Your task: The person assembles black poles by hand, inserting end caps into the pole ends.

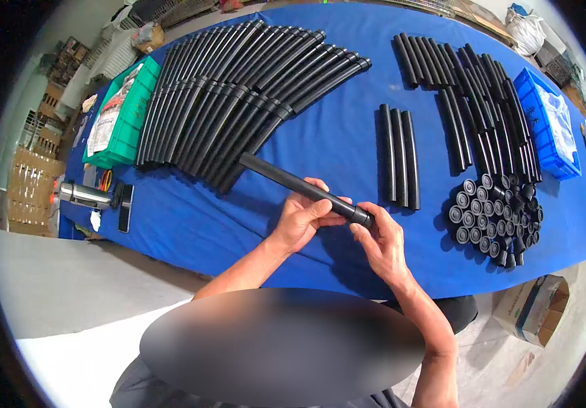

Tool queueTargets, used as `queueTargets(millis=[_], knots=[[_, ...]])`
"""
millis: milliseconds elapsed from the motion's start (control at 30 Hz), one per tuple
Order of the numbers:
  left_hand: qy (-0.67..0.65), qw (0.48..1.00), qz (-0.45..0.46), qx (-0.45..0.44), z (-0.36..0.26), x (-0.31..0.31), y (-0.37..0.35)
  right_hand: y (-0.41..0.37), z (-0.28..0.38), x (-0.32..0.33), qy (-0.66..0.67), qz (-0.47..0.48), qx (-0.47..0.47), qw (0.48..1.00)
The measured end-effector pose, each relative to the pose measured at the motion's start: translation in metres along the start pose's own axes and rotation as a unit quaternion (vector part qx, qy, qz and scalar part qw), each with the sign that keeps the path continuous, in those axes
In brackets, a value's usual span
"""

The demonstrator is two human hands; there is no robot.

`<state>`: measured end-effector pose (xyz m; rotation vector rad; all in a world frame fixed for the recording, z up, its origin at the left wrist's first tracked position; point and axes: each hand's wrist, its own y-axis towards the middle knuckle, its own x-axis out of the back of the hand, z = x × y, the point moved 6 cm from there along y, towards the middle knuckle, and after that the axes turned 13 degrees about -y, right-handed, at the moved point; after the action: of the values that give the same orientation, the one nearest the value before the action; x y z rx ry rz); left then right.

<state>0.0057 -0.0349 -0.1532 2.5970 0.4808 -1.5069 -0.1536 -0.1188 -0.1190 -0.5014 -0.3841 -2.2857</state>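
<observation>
A long black tube [286, 178] slants above the blue cloth between both hands. My left hand [304, 216] is closed around its middle part. At its lower right end, my right hand [380, 238] grips the black end piece with fingers and thumb. To the left lie rows of black tubes with collars [218, 102]. On the right, three plain black tubes [398, 156] lie side by side, with more plain tubes [483, 109] beyond them. A pile of round black caps [493, 217] sits nearer the right front edge.
A green crate [143, 92] holding paper stands at the left, a blue crate [557, 160] with a white bag at the right. A silver cylindrical tool [85, 195] and a phone [125, 209] lie front left. An open cardboard box [527, 306] is on the floor, lower right.
</observation>
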Motion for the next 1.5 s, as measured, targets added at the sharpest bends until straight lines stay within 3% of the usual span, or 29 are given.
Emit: queueTargets(millis=[200,433,500,600,867,1167,1267,1400,1500], knots=[[0.003,1.0,-0.002,-0.005,0.003,0.002,0.002,0.003,-0.002,0.007,-0.006,-0.002,-0.007,1.0],[0.031,0.997,0.015,0.062,0.004,0.014,0.0,0.003,0.018,0.01,-0.077,0.011,0.083,0.993],[0.04,0.996,0.012,0.079,0.002,0.014,0.001,0.002,0.015,0.012,-0.05,0.022,0.059,0.997],[-0.074,0.997,0.016,0.029,-0.016,-0.007,0.002,0.004,0.011,0.021,-0.042,0.06,0.02,0.997],[-0.053,0.998,0.009,0.014,-0.016,0.023,-0.006,0.001,0.008,0.017,-0.041,0.051,-0.008,0.998],[-0.011,0.995,0.041,0.091,-0.025,0.022,0.008,-0.004,0.014,0.009,-0.166,-0.06,0.144,0.974],[-0.046,0.993,0.05,0.095,-0.023,0.028,0.01,-0.004,0.019,0.007,-0.139,-0.031,0.104,0.984],[-0.029,0.994,0.054,0.091,-0.024,0.023,0.009,-0.001,0.001,0.002,-0.023,0.06,-0.039,0.997],[-0.011,0.996,0.042,0.078,-0.023,0.028,0.008,0.002,0.013,0.008,-0.097,0.049,0.015,0.994]])
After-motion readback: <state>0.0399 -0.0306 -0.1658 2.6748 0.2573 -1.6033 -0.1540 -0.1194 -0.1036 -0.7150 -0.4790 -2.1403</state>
